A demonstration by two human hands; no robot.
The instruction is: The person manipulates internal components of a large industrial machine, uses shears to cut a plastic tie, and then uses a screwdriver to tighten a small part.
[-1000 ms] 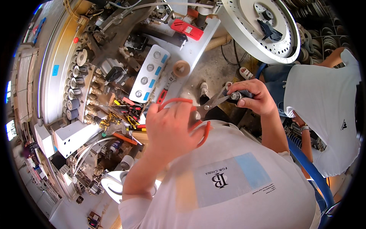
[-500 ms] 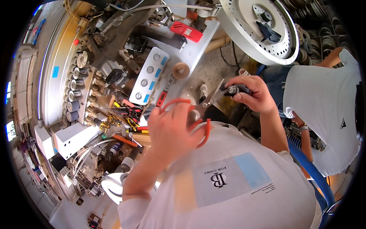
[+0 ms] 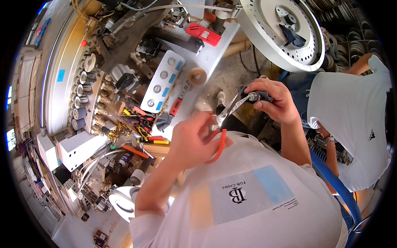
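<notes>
My left hand (image 3: 191,138) is closed around the red-handled scissors (image 3: 223,114), its fingers in the handle loops. The scissor blades stand partly apart and point right, reaching the small pale metal end of a dark, cloth-like wrapped piece (image 3: 264,96). That piece is pinched between the thumb and fingers of my right hand (image 3: 278,100). Whether a blade touches the metal end cannot be made out. Much of the wrapped piece is hidden by my fingers.
A white panel with gauges (image 3: 161,82), a red-handled adjustable wrench (image 3: 175,106) and a red box (image 3: 203,34) lie on the bench at left. Beyond my right hand is a large perforated white wheel (image 3: 264,39). Another person (image 3: 349,124) works at the right, past a blue hose (image 3: 339,188).
The scissor blades have drawn closer together, and their tips are now nearer the metal end. My left-hand fingers have closed in on the handles. The right hand stays nearly in place.
</notes>
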